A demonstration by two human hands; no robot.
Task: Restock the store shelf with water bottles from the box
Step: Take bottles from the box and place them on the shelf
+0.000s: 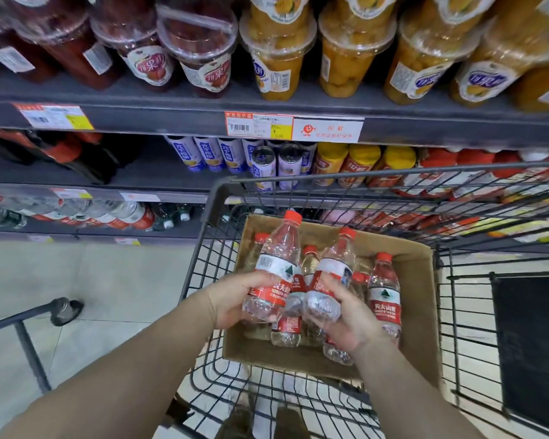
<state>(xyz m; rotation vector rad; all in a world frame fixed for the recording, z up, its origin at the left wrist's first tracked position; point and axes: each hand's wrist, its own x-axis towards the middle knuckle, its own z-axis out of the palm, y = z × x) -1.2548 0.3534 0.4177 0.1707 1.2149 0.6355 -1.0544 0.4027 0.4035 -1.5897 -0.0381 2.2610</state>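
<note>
Both hands (235,299) around ribbed plastic bottles (278,264)

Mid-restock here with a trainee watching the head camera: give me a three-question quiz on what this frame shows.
1. True or false: each hand grips a clear plastic red-capped water bottle.
2. Where does the brown cardboard box sit? A) on the floor B) in the black wire cart C) on a shelf
3. Fill in: the fruit cups on the top shelf above the cart hold ____ fruit.

Key:
1. True: left hand grips the left bottle; right hand grips the right bottle.
2. B
3. Yellow: yellow fruit cups.
</note>
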